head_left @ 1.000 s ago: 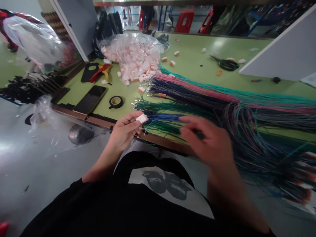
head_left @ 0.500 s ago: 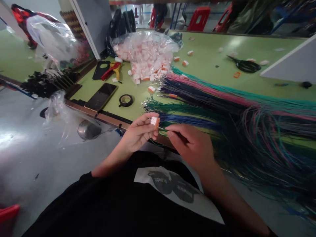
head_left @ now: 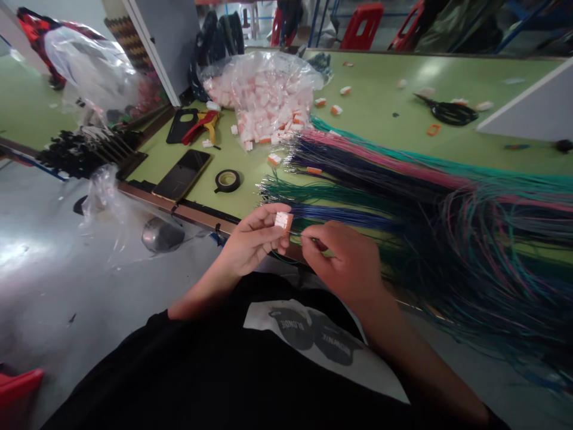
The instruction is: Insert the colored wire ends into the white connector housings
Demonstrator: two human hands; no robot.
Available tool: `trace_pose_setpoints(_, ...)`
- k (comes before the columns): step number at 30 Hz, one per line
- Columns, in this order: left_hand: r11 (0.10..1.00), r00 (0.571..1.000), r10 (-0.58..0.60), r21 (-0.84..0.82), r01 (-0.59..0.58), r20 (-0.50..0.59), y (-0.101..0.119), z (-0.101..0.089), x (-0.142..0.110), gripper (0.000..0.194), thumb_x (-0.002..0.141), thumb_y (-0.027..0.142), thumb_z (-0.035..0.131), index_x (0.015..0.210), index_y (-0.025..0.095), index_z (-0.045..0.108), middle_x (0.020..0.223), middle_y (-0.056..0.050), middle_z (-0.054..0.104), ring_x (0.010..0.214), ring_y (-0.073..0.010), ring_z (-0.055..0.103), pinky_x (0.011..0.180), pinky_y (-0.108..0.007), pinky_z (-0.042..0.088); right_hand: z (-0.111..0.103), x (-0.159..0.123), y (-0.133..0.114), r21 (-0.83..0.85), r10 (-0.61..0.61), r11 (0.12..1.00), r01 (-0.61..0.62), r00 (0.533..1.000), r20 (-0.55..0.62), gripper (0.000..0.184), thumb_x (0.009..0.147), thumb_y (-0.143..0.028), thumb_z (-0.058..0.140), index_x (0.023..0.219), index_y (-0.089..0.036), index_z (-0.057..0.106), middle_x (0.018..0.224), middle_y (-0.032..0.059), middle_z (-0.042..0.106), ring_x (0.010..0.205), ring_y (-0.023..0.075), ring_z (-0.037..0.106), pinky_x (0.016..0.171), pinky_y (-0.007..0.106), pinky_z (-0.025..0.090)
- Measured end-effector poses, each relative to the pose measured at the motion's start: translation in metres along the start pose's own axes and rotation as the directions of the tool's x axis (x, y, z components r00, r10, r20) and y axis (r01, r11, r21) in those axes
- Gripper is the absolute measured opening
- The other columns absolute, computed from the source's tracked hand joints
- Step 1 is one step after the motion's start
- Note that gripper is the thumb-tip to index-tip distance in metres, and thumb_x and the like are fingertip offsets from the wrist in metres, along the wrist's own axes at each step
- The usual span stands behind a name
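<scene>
My left hand pinches a small white and orange connector housing between thumb and fingers, just off the table's front edge. Close on its right, my right hand is closed in a pinch on a thin wire, whose end meets the orange side of the housing; whether it sits inside I cannot tell. Behind the hands lie a bundle of blue wires and a bundle of green wires, their metal-tipped ends pointing left. Pink wires and dark wires lie beyond them.
A clear bag of connector housings stands at the back, with several loose ones around it. Black tape, a phone and a red-yellow wire tool lie left. Black scissors lie far right, near a white panel.
My right hand has shifted slightly and its fingers sit a little differently on the wire. The connector housing has turned slightly in my left hand. The view has moved a little.
</scene>
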State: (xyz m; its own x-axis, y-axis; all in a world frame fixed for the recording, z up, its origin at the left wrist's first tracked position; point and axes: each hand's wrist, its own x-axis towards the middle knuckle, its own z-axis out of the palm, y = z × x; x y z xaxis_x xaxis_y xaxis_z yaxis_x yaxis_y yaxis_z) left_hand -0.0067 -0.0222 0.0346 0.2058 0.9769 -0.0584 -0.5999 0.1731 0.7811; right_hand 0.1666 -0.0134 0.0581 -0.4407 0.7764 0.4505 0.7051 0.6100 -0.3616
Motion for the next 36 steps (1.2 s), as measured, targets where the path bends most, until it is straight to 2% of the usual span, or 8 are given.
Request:
trace_pose_setpoints(5, 0.999, 1.000, 0.000, 0.036, 0.000, -0.007, 0.000, 0.000, 0.000, 0.027, 0.074, 0.014, 0.073, 0.099, 0.019, 0.065, 0.069, 0.003, 0.062, 0.057, -0.0092, 0.062, 0.056, -0.022, 0.054, 0.000, -0.001, 0.000, -0.023, 0.000, 1.000, 0.000, 1.000, -0.008, 0.028, 0.085, -0.022, 0.045, 0.062, -0.021, 0.059, 0.057, 0.0007, 0.054, 0.056, 0.0120, 0.046, 0.054, 0.026, 0.029)
trace_pose_setpoints(14, 1.000, 1.000, -0.006, 0.001, 0.006, -0.022, 0.000, 0.001, 0.000, 0.028, 0.071, 0.015, 0.075, 0.097, 0.018, 0.065, 0.067, 0.003, 0.063, 0.055, -0.0085, 0.062, 0.054, -0.020, 0.053, 0.002, -0.002, 0.002, -0.069, -0.013, 0.998, 0.012, 1.000, -0.012, 0.027, 0.085, -0.020, 0.045, 0.062, -0.021, 0.060, 0.059, 0.0017, 0.057, 0.057, 0.0128, 0.049, 0.053, 0.027, 0.027)
trace_pose_setpoints(21, 0.996, 0.999, 0.038, 0.083, -0.039, 0.016, -0.006, -0.004, 0.002, 0.030, 0.072, 0.021, 0.077, 0.099, 0.019, 0.064, 0.068, 0.003, 0.063, 0.056, -0.0090, 0.062, 0.054, -0.021, 0.051, 0.003, -0.002, -0.001, -0.129, -0.044, 0.991, 0.036, 0.997, -0.057, 0.027, 0.082, -0.017, 0.047, 0.056, -0.020, 0.055, 0.052, 0.0001, 0.048, 0.054, 0.0118, 0.042, 0.052, 0.028, 0.023)
trace_pose_setpoints(31, 0.971, 0.989, 0.139, 0.190, -0.146, 0.050, -0.009, -0.006, 0.002, 0.032, 0.069, 0.027, 0.082, 0.095, 0.019, 0.064, 0.066, 0.004, 0.066, 0.056, -0.0097, 0.064, 0.054, -0.021, 0.052, 0.008, -0.006, 0.001, 0.054, -0.028, 0.998, 0.027, 0.999, 0.017, 0.027, 0.084, -0.016, 0.045, 0.058, -0.019, 0.053, 0.055, -0.0014, 0.047, 0.056, 0.0105, 0.042, 0.054, 0.025, 0.027)
trace_pose_setpoints(36, 0.962, 0.985, 0.160, 0.213, -0.170, 0.067, -0.010, -0.008, 0.002, 0.031, 0.069, 0.027, 0.083, 0.094, 0.019, 0.066, 0.066, 0.003, 0.067, 0.055, -0.0101, 0.064, 0.054, -0.022, 0.054, 0.010, -0.007, 0.001, 0.131, 0.022, 0.991, -0.030, 0.997, 0.069, 0.025, 0.083, -0.016, 0.045, 0.060, -0.020, 0.055, 0.057, -0.0017, 0.050, 0.056, 0.0102, 0.043, 0.055, 0.025, 0.027)
